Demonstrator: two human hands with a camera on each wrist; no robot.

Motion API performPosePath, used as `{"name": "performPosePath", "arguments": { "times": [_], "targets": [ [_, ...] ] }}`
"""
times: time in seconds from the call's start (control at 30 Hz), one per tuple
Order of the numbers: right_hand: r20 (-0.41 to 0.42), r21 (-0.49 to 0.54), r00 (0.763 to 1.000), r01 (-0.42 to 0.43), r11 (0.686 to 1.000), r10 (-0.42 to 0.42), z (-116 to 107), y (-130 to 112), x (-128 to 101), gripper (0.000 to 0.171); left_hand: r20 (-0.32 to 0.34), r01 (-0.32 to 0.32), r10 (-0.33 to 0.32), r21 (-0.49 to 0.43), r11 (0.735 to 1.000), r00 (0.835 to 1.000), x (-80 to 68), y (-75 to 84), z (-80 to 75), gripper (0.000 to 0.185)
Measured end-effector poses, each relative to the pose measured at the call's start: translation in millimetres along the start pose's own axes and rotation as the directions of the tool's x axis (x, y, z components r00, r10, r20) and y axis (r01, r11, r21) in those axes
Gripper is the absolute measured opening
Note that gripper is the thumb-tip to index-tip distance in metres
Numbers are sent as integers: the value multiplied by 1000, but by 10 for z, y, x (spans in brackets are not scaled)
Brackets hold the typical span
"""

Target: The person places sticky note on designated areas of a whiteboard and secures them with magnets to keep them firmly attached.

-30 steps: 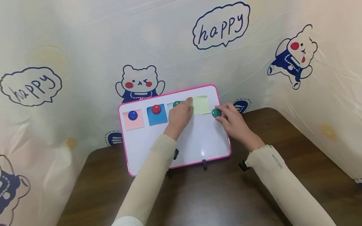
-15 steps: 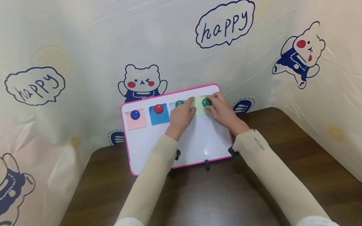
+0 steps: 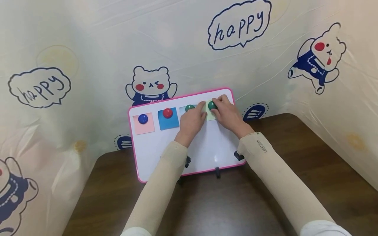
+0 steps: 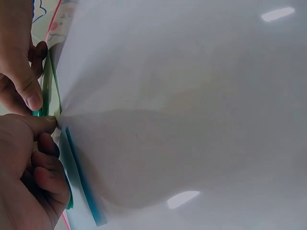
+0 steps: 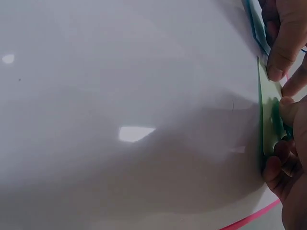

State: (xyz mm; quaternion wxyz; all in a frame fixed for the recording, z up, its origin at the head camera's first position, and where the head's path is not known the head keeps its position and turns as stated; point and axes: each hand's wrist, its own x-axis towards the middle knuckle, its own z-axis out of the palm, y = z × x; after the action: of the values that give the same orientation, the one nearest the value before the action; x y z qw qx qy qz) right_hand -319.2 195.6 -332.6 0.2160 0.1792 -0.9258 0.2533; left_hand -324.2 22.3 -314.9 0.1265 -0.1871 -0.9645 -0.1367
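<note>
Your whiteboard [image 3: 206,154] stands propped on the brown surface [image 3: 224,203]. On its top row, your left hand [image 3: 192,123] presses a fingertip on the pale green note [image 3: 210,115]. Your right hand [image 3: 227,113] pinches the green magnet [image 3: 211,105] against that note.

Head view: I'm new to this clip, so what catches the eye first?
The pink-framed whiteboard propped on the brown table, with notes pinned in a row by round magnets. The right hand holds a green magnet on the yellow-green note; the left hand presses that note's edge.
</note>
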Motion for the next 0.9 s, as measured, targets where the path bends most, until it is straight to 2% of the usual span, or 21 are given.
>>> {"name": "performPosePath", "arguments": {
  "times": [0.23,0.9],
  "targets": [
    [-33,-31,999,32,999,-33,14,7,18,51,4,-6,6,7,1000,1000,-9,21,-11,58],
    [-59,-109,995,79,991,-85,43,23,57,52,4,-8,8,16,1000,1000,2,-3,26,58]
  ]
}}
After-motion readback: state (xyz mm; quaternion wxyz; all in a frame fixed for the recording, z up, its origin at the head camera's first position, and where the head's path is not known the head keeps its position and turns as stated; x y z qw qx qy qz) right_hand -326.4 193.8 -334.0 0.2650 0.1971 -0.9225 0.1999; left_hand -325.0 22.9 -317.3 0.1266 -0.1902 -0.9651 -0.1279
